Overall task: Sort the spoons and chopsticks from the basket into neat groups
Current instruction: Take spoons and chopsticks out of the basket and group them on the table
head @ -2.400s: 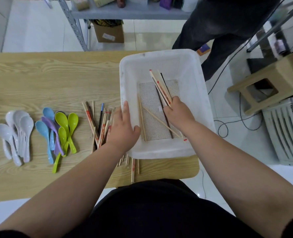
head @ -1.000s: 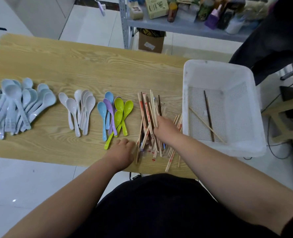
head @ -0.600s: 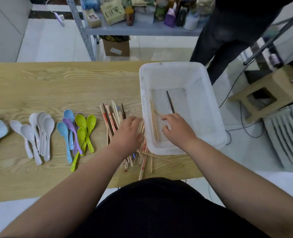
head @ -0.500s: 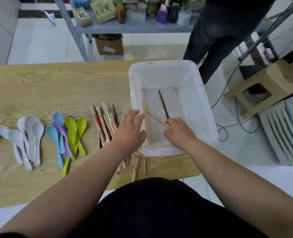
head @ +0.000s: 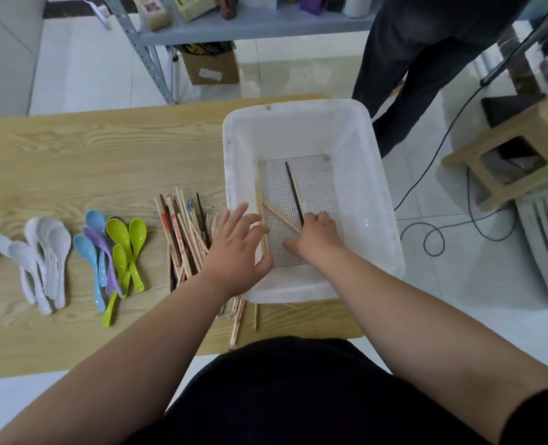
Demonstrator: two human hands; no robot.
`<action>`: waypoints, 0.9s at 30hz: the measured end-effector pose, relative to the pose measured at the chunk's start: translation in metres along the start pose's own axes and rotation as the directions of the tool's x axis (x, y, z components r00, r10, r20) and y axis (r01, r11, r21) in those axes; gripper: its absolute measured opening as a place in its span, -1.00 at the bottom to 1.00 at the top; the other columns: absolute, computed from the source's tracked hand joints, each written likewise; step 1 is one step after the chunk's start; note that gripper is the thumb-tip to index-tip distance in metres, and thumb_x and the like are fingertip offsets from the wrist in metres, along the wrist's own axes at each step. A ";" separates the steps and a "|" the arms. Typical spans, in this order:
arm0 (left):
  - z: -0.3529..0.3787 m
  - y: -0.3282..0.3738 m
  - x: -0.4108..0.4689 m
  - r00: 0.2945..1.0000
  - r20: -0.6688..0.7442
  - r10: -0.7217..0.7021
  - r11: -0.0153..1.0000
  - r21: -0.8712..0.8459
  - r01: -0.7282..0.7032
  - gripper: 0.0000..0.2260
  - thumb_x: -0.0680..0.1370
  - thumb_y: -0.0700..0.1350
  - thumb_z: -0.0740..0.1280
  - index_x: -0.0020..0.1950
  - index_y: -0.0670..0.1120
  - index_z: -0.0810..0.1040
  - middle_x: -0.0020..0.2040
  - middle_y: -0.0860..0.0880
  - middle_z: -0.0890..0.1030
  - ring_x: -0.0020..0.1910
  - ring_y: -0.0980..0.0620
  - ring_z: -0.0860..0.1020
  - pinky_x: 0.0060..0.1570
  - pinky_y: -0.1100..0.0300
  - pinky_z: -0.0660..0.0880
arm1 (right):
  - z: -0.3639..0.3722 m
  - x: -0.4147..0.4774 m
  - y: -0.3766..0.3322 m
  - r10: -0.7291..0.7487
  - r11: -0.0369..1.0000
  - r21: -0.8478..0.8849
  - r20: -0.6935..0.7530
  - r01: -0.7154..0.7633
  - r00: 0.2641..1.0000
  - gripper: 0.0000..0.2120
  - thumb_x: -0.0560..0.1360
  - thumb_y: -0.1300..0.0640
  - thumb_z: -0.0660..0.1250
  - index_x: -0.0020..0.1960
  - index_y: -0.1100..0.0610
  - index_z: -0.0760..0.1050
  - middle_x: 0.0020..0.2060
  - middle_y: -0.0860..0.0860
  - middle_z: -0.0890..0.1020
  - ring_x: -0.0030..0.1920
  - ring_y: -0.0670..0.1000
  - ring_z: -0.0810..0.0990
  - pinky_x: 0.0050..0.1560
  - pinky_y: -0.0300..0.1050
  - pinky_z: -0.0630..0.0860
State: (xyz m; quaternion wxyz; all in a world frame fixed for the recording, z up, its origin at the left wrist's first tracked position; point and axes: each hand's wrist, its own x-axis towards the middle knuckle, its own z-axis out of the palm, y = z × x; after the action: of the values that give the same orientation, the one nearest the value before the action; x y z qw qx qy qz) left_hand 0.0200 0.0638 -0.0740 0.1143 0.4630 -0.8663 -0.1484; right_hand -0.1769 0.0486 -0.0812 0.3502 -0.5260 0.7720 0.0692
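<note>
In the basket on the bench, your right hand curls its fingers round the near end of the dark chopstick, a pale chopstick just beside them, while your left hand lies spread and slack over the left rim, next to the chopstick pile.

Light wooden table, grain running side to side. At its right end sits the white basket, hanging over the edge. Just left of it, a loose pile of chopsticks (a few reach toward the near edge). Next, coloured spoons in blue, purple and green, then white spoons, bowls pointing away.
</note>
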 end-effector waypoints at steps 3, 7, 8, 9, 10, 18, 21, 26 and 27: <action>0.002 0.000 0.000 0.999 -0.031 -0.009 1.000 -0.018 0.009 -0.59 0.53 0.09 0.27 0.26 -0.13 0.56 0.32 -0.11 0.51 0.55 -0.20 0.21 0.53 -0.25 0.05 | 0.009 0.005 -0.018 -0.057 0.998 0.024 -0.015 0.058 0.998 -0.15 0.42 -0.21 0.46 0.51 0.16 0.19 0.42 0.14 0.23 0.43 0.18 0.21 0.35 0.09 0.36; 0.001 -0.003 -0.001 0.998 -0.059 -0.012 0.998 -0.056 0.009 -0.57 0.58 0.11 0.23 0.27 -0.17 0.56 0.31 -0.11 0.53 0.54 -0.18 0.24 0.55 -0.22 0.02 | 0.020 0.010 -0.034 -0.100 0.995 0.002 -0.048 0.100 0.994 -0.15 0.40 -0.25 0.46 0.48 0.15 0.19 0.38 0.15 0.24 0.39 0.18 0.23 0.33 0.09 0.37; 0.001 -0.003 -0.001 0.998 -0.061 -0.014 0.998 -0.061 0.010 -0.56 0.59 0.12 0.22 0.28 -0.17 0.55 0.31 -0.11 0.53 0.54 -0.18 0.24 0.54 -0.22 0.02 | 0.021 0.010 -0.035 -0.106 0.994 -0.003 -0.060 0.106 0.993 -0.16 0.41 -0.24 0.46 0.47 0.15 0.20 0.38 0.15 0.24 0.39 0.18 0.24 0.34 0.08 0.37; 0.001 -0.004 -0.001 0.998 -0.062 -0.015 0.998 -0.062 0.011 -0.56 0.59 0.12 0.21 0.29 -0.18 0.55 0.31 -0.11 0.53 0.54 -0.17 0.24 0.54 -0.22 0.03 | 0.023 0.011 -0.035 -0.115 0.993 -0.006 -0.073 0.114 0.991 -0.19 0.42 -0.22 0.45 0.46 0.16 0.20 0.37 0.16 0.25 0.38 0.18 0.24 0.34 0.07 0.36; 0.001 -0.004 -0.002 0.998 -0.064 -0.015 0.998 -0.063 0.011 -0.55 0.60 0.12 0.20 0.29 -0.17 0.55 0.31 -0.11 0.53 0.54 -0.17 0.24 0.54 -0.22 0.03 | 0.023 0.011 -0.034 -0.124 0.992 -0.005 -0.084 0.124 0.989 -0.22 0.43 -0.19 0.45 0.45 0.16 0.21 0.36 0.16 0.26 0.37 0.19 0.25 0.33 0.06 0.35; 0.002 -0.003 -0.002 0.996 -0.087 -0.016 0.995 -0.096 0.007 -0.60 0.59 0.08 0.23 0.29 -0.16 0.54 0.28 -0.08 0.53 0.54 -0.15 0.23 0.57 -0.14 -0.02 | 0.020 0.011 -0.033 -0.090 0.996 -0.011 -0.044 0.090 0.995 -0.22 0.44 -0.14 0.46 0.46 0.18 0.19 0.37 0.17 0.25 0.39 0.19 0.24 0.33 0.10 0.39; 0.002 -0.003 -0.003 0.997 -0.080 -0.018 0.995 -0.098 0.010 -0.60 0.59 0.07 0.24 0.29 -0.16 0.54 0.28 -0.08 0.53 0.55 -0.15 0.22 0.57 -0.12 -0.04 | 0.024 0.010 -0.035 -0.103 0.992 -0.077 -0.034 0.100 0.994 -0.22 0.44 -0.12 0.48 0.45 0.18 0.17 0.36 0.18 0.25 0.37 0.19 0.25 0.30 0.08 0.43; 0.000 -0.002 -0.002 0.998 -0.069 -0.003 0.995 -0.096 -0.003 -0.63 0.53 -0.03 0.24 0.27 -0.15 0.55 0.26 -0.08 0.54 0.54 -0.17 0.24 0.55 -0.20 0.01 | 0.014 0.015 -0.029 -0.055 0.998 -0.035 -0.041 0.054 0.998 -0.51 0.50 0.18 0.35 0.37 0.13 0.28 0.23 0.14 0.39 0.20 0.17 0.45 0.08 0.03 0.50; 0.000 -0.002 -0.002 0.998 -0.070 -0.005 0.995 -0.098 -0.002 -0.63 0.51 -0.05 0.24 0.26 -0.15 0.55 0.25 -0.08 0.54 0.54 -0.17 0.23 0.55 -0.20 0.01 | 0.012 0.016 -0.024 -0.059 0.997 -0.052 -0.048 0.056 0.997 -0.55 0.51 0.21 0.34 0.35 0.12 0.30 0.18 0.13 0.44 0.13 0.16 0.50 0.01 0.03 0.53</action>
State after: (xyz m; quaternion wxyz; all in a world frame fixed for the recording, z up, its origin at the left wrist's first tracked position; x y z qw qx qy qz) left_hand 0.0226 0.0642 -0.0750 0.1670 0.4625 -0.8531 -0.1745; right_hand -0.1535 0.0315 -0.0935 0.3194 -0.5582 0.7630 0.0654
